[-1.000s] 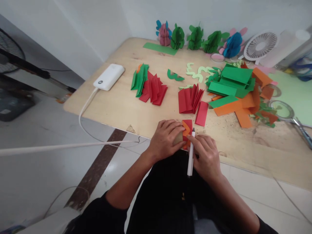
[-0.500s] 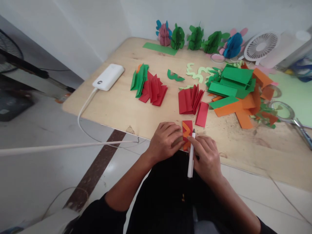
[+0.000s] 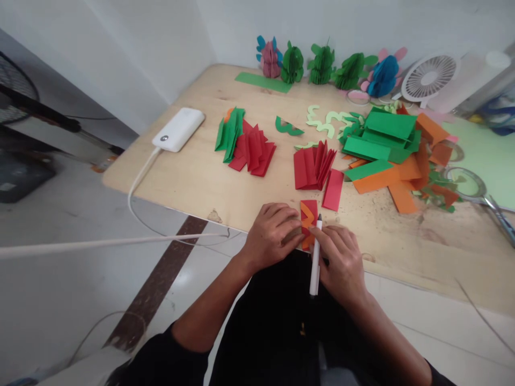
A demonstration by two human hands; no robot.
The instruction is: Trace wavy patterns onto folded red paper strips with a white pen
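Observation:
At the table's front edge lies a folded red paper (image 3: 314,208) with an orange wavy cutout (image 3: 307,212) on top of it. My left hand (image 3: 272,235) presses on the left side of these papers, fingers bent together. From the right, my right hand (image 3: 340,256) touches the orange cutout with its fingertips and holds a white pen (image 3: 316,268), its dark tip pointing away from me. Just beyond lie a single red folded strip (image 3: 333,190) and a pleated red stack (image 3: 314,167).
Green folded papers (image 3: 230,134) and red ones (image 3: 255,150) lie left of centre. A white power bank (image 3: 179,129) with a cable is farther left. Green and orange papers (image 3: 386,134), scissors (image 3: 493,201) and a small fan (image 3: 430,78) occupy the right. Paper figures (image 3: 321,64) line the wall.

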